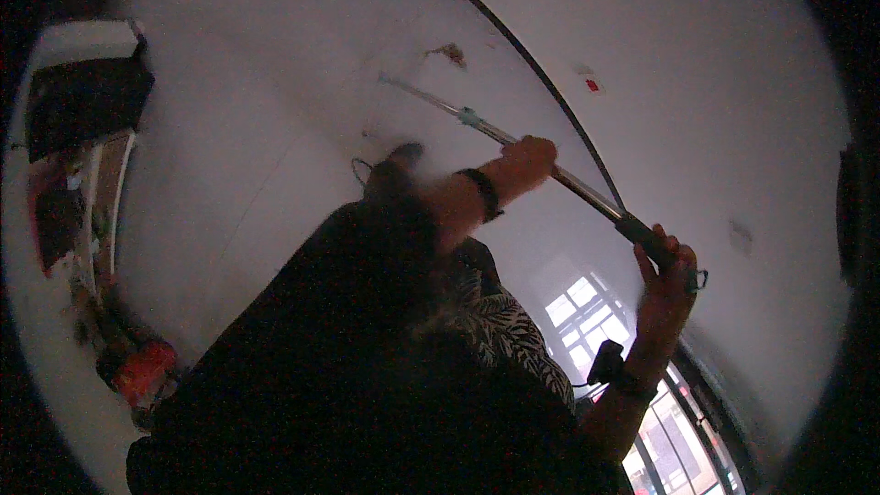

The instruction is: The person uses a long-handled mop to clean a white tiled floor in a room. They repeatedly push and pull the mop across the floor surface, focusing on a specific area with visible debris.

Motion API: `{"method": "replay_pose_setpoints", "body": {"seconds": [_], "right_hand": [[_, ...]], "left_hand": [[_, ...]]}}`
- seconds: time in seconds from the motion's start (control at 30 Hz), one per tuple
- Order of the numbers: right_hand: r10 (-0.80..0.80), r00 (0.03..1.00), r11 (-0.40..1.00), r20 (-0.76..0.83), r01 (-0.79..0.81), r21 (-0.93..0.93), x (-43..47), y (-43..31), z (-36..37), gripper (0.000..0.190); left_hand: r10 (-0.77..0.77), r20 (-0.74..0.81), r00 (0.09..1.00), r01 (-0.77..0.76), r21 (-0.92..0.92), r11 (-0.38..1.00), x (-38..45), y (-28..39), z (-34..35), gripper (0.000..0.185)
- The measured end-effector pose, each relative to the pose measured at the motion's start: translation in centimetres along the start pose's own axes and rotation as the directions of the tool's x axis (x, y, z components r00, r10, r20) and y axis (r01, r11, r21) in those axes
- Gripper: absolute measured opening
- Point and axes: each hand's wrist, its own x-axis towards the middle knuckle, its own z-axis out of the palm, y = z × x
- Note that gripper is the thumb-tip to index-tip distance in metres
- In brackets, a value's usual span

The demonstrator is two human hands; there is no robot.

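Note:
A slender metal pole [591, 194] runs diagonally in front of me, with a greenish collar [469, 117] partway along it. My left hand [531, 155], with a dark band at the wrist, is closed around its middle. My right hand [668, 265] grips the black handle [636, 228] at its near end. The pole's far end is blurred over the pale floor [275, 82], so what it carries cannot be told. Beyond that tip lies a small brown clump of debris [450, 53].
A dark skirting strip [529, 58] divides floor from pale wall [701, 117]. The wall bears a socket plate with a red spot [591, 84]. At left stand a white and black box-shaped object [89, 100] and a red object [146, 371]. A bright window [677, 440] is at lower right.

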Motion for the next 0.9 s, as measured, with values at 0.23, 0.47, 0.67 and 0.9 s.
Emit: {"method": "replay_pose_setpoints", "body": {"seconds": [0.23,0.47,0.67,0.9], "right_hand": [[-0.122,0.91,0.115,0.396,-0.384,0.916,8.2,-8.6,11.7,0.017],[-0.328,0.631,0.27,0.703,-0.651,0.71,10.5,-18.4,25.3,0.017],[-0.446,0.711,0.357,0.544,-0.415,0.836,9.5,-21.8,28.2,0.017],[-0.225,0.723,0.342,0.653,-0.569,0.748,14.9,-16.1,18.6,0.015]], "left_hand": [[0.061,-0.32,0.945,-0.055,0.029,0.998,-11.5,-20.4,-5.2,0.014],[-0.584,0.031,0.811,0.551,0.297,0.78,-28.6,-28.4,-9.5,0.017],[-0.66,0.094,0.745,0.662,0.006,0.749,-31.7,-27.2,-7.1,0.017],[-0.324,-0.138,0.936,0.347,0.201,0.916,-18.8,-24.2,-3.6,0.016]]}}
